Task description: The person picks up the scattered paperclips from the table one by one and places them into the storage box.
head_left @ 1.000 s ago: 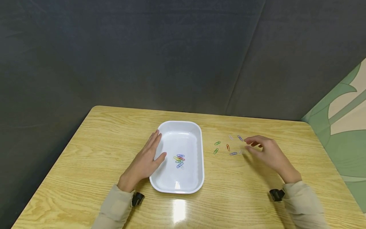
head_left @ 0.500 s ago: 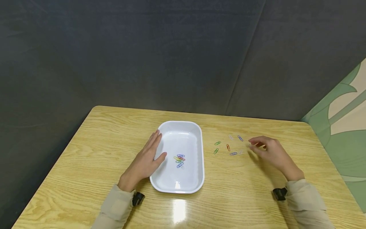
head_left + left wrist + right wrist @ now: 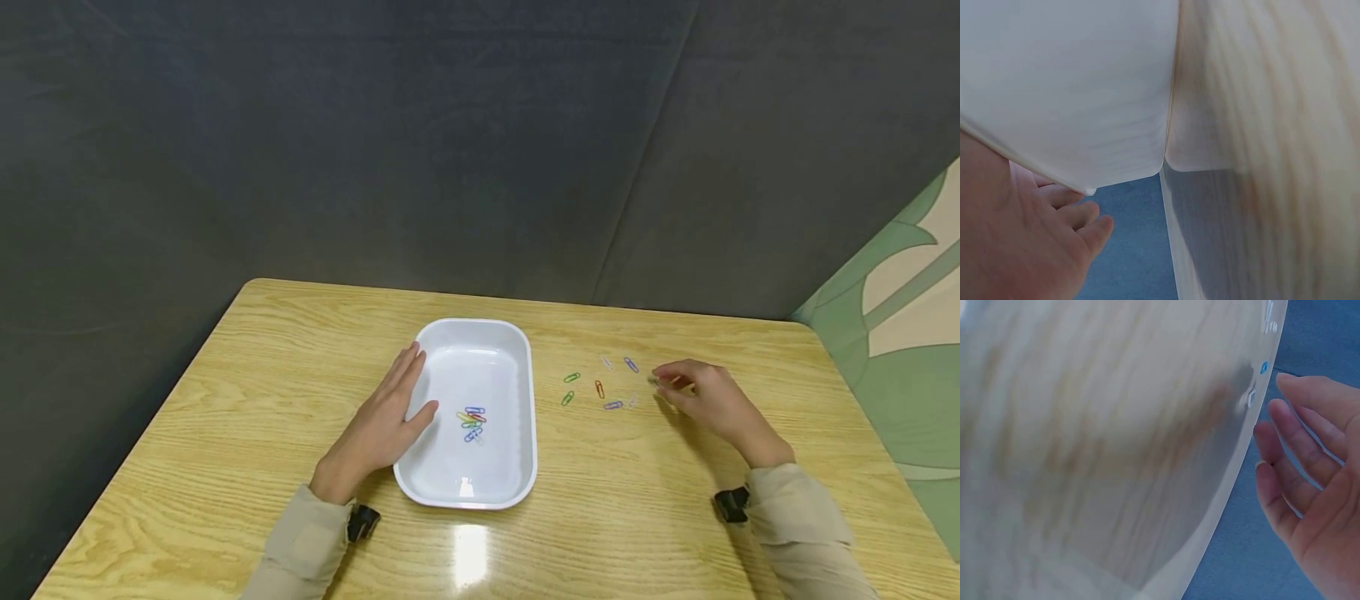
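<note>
A white tray (image 3: 533, 417) stands left of the table's middle, with a small heap of coloured paper clips (image 3: 475, 417) inside. My left hand (image 3: 382, 417) lies along its left rim, fingers straight and thumb over the edge. Right of the tray, loose clips lie scattered: a red paper clip (image 3: 600, 389), green, purple and clear ones. My right hand (image 3: 705, 400) is beside them, thumb and forefinger pinching a small paper clip (image 3: 654, 381) whose colour is unclear. In the right wrist view the fingers are curved, and the held clip cannot be made out.
The wooden table (image 3: 225, 400) runs up to a dark cloth partition (image 3: 450, 150) at the back. A wall with a green leaf pattern (image 3: 900, 375) borders the right side. Dark wrist straps (image 3: 363, 523) are on both wrists.
My right hand has drawn slightly right, away from the loose clips, and a small clip now shows at its fingertips. The left hand and tray stay put.
</note>
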`<state>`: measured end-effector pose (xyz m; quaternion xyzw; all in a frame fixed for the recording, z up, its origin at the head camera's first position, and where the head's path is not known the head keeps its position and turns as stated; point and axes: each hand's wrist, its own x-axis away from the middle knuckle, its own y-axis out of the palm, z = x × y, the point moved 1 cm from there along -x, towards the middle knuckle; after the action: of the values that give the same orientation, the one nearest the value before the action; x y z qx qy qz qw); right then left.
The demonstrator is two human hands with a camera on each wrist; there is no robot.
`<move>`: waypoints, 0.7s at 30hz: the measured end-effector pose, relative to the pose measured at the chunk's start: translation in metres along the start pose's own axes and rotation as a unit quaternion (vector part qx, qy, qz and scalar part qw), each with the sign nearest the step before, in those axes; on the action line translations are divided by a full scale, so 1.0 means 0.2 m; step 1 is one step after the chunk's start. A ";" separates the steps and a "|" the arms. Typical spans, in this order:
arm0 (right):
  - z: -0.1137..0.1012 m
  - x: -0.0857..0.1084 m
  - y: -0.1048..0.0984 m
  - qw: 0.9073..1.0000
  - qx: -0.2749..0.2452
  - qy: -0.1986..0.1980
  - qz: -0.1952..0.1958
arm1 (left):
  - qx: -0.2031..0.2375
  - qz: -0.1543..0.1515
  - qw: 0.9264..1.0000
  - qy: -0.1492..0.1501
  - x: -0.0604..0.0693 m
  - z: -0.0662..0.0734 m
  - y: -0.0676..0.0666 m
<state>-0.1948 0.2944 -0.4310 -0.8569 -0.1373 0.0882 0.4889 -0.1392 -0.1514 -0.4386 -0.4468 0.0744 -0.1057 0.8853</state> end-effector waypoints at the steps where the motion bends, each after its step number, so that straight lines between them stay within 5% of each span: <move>1: 0.00 0.00 0.00 1.000 0.000 0.001 -0.002 | -0.002 0.000 1.000 0.000 0.00 0.00 0.00; 21: 0.02 -0.03 0.03 1.000 0.023 -0.008 -0.018 | 0.002 0.001 1.000 0.000 0.00 0.00 0.00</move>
<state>-0.2002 0.2927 -0.4391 -0.8423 -0.1546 0.0892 0.5085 -0.1393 -0.1516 -0.4392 -0.4447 0.0744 -0.1052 0.8863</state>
